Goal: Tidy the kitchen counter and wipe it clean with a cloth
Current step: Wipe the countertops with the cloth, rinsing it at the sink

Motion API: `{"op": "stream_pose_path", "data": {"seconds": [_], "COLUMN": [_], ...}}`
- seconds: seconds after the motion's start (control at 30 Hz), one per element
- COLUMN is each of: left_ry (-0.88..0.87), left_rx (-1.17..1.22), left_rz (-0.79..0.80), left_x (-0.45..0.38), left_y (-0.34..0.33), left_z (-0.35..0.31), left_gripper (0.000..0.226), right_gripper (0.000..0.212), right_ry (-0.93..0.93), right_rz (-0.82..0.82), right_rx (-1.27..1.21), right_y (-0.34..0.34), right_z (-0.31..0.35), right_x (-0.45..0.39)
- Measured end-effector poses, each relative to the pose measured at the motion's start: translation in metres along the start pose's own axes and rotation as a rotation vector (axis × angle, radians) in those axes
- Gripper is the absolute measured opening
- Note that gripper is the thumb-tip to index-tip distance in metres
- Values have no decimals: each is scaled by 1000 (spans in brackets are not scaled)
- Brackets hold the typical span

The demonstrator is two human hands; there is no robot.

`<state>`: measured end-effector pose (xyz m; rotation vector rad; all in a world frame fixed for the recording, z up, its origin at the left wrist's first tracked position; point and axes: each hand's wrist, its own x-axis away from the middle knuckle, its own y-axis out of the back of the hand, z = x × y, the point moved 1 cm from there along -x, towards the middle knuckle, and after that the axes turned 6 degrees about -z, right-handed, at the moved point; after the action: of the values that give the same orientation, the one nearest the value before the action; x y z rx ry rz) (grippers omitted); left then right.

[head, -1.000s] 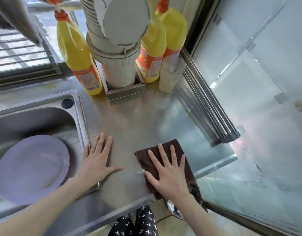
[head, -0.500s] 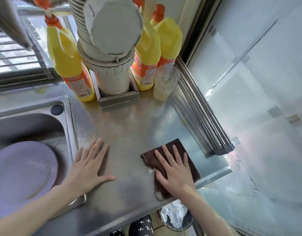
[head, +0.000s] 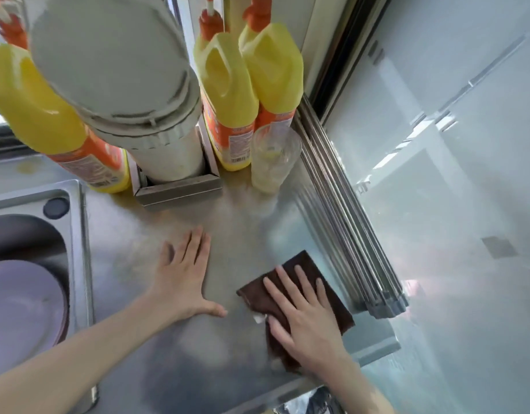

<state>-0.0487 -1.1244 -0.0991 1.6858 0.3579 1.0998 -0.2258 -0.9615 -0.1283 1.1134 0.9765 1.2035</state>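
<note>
1 head view, looking steeply down, close over steel counter (head: 174, 369).

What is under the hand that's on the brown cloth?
The right hand presses flat on the brown cloth, which lies on the steel counter. The counter beneath the cloth is covered, so unseen.

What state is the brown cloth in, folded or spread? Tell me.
Folded: the brown cloth lies as a compact doubled pad under the flat right hand.

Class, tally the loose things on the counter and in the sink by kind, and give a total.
Yellow bottles: 3
Clear glass: 1
Brown cloth: 1
Plate in sink: 1
Total: 6
</note>
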Motion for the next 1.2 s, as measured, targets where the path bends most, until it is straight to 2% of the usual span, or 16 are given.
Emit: {"op": "stream_pose_path", "data": {"seconds": [0.07,0.17,0.23,0.33,0.43,0.5,0.6,0.67,0.7,0.77,0.83,0.9,0.97,1.03,1.13,1.2], "left_ry": [-6,4,6,4,0,-2,-9,-20,-45,-98,-25,86,223,342,397,396], "left_rx": [7,20,22,42,51,57,56,87,105,70,98,180,258,280,320,356], "left_rz": [5,9,13,12,27,24,18,-13,-54,-167,-163,-183,-227,-176,-113,-98], "left_x": [-2,-4,-4,-3,-2,-2,-2,-2,0,11,30,52,71,84,91,92], "left_y": [0,-2,-3,0,2,1,1,0,-2,-7,-14,-22,-25,-30,-38,-41], "left_z": [0,0,0,-1,-2,-1,0,1,3,9,25,48,75,95,104,103], "left_gripper": [137,139,139,139,139,139,140,139,137,131,123,119,124,135,148,152], "right_gripper": [62,61,60,60,61,60,59,60,60,60,60,60,61,62,61,60], "right_ry": [-56,-395,-498,-200,80,20,-397,-516,-463,-204,56,169,171,24,-227,-194], "right_rz": [-28,-23,-74,-77,-6,-31,-42,-96,-124,-59,19,48,57,78,-5,-33], "right_rx": [55,-38,-15,18,42,91,-13,-21,-12,-1,20,36,70,42,-4,16], "right_y": [4,8,3,-5,-1,4,3,0,-2,-6,-5,-2,-1,-2,-10,-16], "right_z": [-19,-32,-18,12,-3,-23,-27,-2,13,36,36,17,5,9,45,75], "right_x": [-31,-96,-112,-82,-68,-88,-126,-131,-125,-96,-71,-74,-95,-122,-143,-135]}}
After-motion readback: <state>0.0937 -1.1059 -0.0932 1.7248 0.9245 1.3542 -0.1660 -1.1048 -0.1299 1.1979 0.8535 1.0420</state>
